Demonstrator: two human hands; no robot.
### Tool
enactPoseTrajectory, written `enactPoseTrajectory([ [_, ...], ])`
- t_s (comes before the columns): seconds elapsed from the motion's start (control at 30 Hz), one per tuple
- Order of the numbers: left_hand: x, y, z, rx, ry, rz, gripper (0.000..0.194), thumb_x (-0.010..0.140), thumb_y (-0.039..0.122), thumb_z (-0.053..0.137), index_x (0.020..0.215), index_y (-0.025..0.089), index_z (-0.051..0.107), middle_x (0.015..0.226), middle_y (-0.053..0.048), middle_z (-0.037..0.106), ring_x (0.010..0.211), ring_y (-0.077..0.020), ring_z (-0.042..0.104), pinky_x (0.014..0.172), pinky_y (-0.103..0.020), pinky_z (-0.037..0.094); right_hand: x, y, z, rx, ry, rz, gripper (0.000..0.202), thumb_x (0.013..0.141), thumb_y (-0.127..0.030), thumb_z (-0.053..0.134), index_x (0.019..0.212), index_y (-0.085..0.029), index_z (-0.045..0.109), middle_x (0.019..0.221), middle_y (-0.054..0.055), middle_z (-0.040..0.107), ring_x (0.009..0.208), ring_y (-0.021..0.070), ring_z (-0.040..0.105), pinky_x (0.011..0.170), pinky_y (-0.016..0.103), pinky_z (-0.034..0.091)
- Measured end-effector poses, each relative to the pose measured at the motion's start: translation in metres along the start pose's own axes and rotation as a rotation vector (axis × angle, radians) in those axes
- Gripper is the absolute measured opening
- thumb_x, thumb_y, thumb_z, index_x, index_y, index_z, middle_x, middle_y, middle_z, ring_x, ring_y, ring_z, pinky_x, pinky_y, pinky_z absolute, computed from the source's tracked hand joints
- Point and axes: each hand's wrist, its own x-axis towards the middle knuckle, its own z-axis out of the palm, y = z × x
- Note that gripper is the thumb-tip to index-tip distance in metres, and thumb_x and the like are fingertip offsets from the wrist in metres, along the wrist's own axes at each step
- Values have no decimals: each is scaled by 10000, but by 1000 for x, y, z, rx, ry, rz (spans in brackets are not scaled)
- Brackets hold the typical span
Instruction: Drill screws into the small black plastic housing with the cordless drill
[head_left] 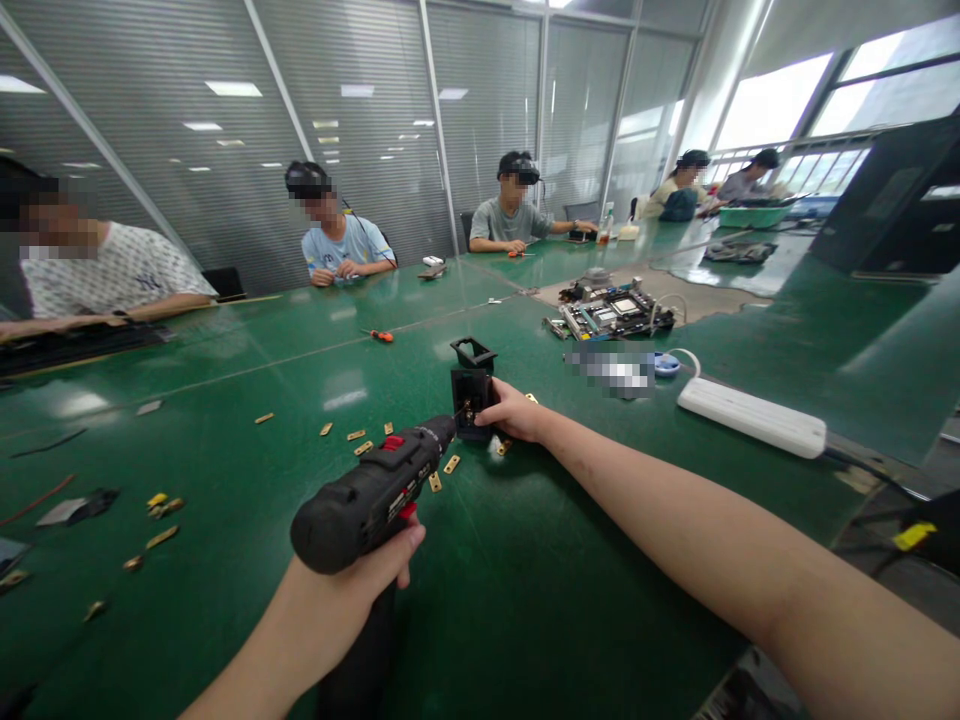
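My left hand (382,572) is wrapped round the grip of a black cordless drill (360,505) with red details. The drill points away and to the right, its bit end at the open face of a small black box (471,388). Gripping that box by its right side is my right hand (514,412), thumb over the front edge. Small brass-coloured parts show inside the box, too small to make out. Just behind it lies a black square frame (473,352). Several flat brass plates with holes (451,464) are scattered about the drill and box.
To the right lie a circuit board (619,308) and a white power strip (754,415) with its cable. An orange-handled screwdriver (381,336) is farther back. Loose brass pieces (161,537) and scraps lie at left. Several people sit along the green table's (247,480) far side.
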Motion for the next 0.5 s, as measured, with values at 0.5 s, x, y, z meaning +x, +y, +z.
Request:
enactPoseTrajectory([
  [0.5,-1,4,2,-18,41,18,325,880,561,698,734,273,730,640,34,707,742,-283,702,855,-426,501,2,2,-2,-10,-3,-4,730,451,-61,872,1128,-221,652,966,-7,788,934,237,732,896,382,587],
])
